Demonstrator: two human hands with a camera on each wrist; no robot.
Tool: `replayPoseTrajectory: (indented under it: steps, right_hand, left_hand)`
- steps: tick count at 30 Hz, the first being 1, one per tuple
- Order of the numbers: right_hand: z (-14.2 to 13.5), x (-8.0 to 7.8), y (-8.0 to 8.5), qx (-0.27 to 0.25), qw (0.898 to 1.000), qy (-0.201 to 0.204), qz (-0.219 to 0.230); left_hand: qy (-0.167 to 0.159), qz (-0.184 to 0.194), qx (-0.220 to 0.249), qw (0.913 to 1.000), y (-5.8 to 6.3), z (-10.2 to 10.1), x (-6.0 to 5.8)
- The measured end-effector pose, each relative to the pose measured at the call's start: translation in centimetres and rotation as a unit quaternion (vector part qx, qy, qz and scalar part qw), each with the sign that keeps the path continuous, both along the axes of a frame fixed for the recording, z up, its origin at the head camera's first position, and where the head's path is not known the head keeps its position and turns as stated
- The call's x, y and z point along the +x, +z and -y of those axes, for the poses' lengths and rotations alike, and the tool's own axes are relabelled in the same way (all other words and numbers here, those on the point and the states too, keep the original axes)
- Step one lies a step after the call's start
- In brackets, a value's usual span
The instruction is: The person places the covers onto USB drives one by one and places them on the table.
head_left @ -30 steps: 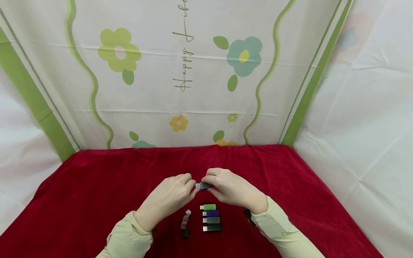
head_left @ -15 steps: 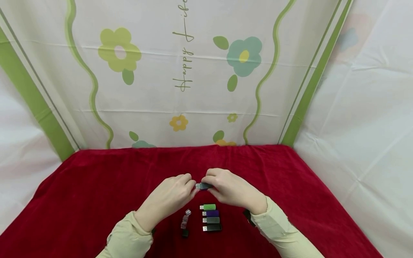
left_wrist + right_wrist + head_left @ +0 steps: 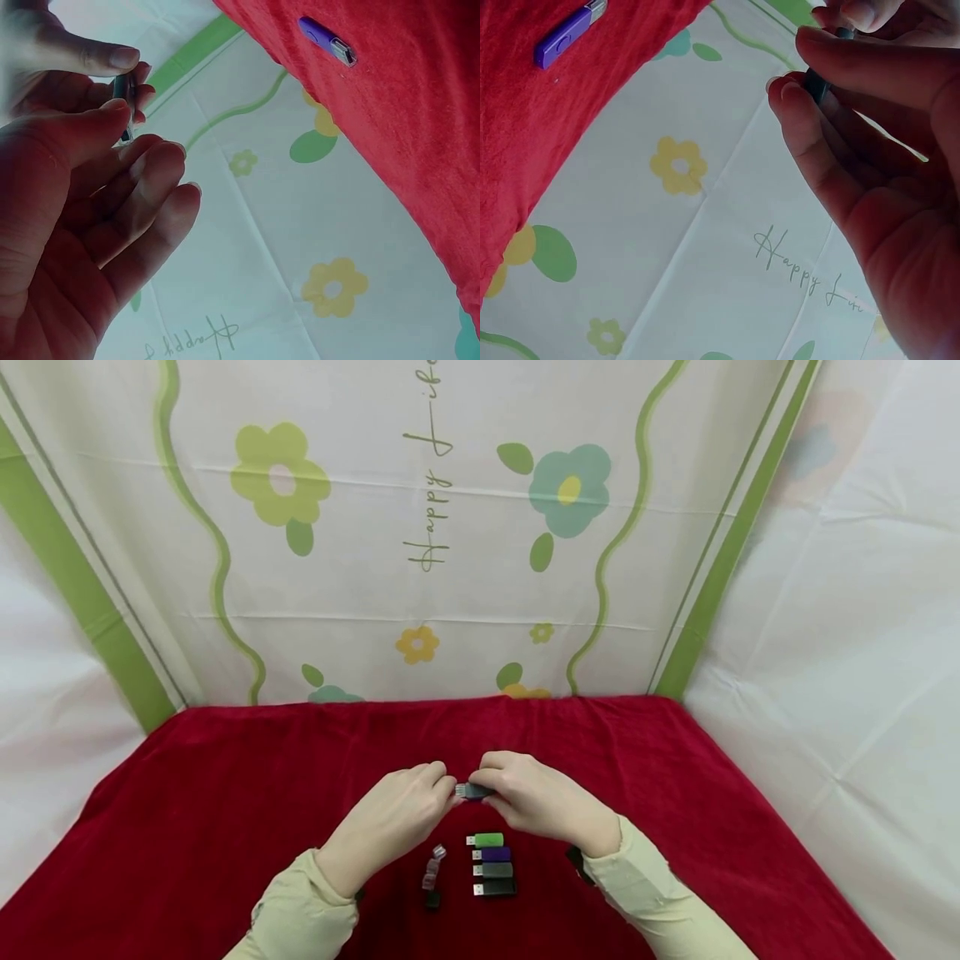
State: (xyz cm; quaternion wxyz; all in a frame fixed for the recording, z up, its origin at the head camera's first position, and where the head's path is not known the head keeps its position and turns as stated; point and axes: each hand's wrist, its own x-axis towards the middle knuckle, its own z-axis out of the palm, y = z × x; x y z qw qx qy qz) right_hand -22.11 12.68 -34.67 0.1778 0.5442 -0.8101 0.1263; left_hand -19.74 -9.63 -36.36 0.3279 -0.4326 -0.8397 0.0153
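Observation:
My left hand (image 3: pixel 401 814) and right hand (image 3: pixel 543 797) meet over the middle of the red cloth, holding a dark grey USB flash drive (image 3: pixel 477 791) between them. The right thumb and fingers pinch its body. At its plug end the left fingertips pinch a small clear cap (image 3: pixel 460 791), mostly covered by them. In the left wrist view the drive (image 3: pixel 120 88) spans the gap between both hands' fingertips. A purple flash drive (image 3: pixel 564 37) with its plug bare lies on the cloth in both wrist views.
Nearer me, a column of flash drives holds a green (image 3: pixel 489 840), a purple (image 3: pixel 495 855), a grey (image 3: pixel 497 870) and a black one (image 3: pixel 498 887), plugs facing left. Left of them lie several clear caps (image 3: pixel 432 870) and a black cap (image 3: pixel 432 900). A flowered curtain (image 3: pixel 352 568) stands behind.

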Motion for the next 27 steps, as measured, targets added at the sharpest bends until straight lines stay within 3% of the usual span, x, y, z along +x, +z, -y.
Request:
replayPoseTrajectory:
  steps: [15, 27]
  right_hand:
    - [0.08, -0.14, -0.30, -0.012, 1.000, 0.009, -0.023]
    - [0.86, 0.62, -0.10, 0.002, 0.997, -0.022, -0.068]
  left_hand:
    - [0.003, -0.007, -0.006, 1.0000, 0.30, -0.03, 0.18]
    - [0.018, 0.002, -0.036, 0.9992, 0.07, -0.02, 0.35]
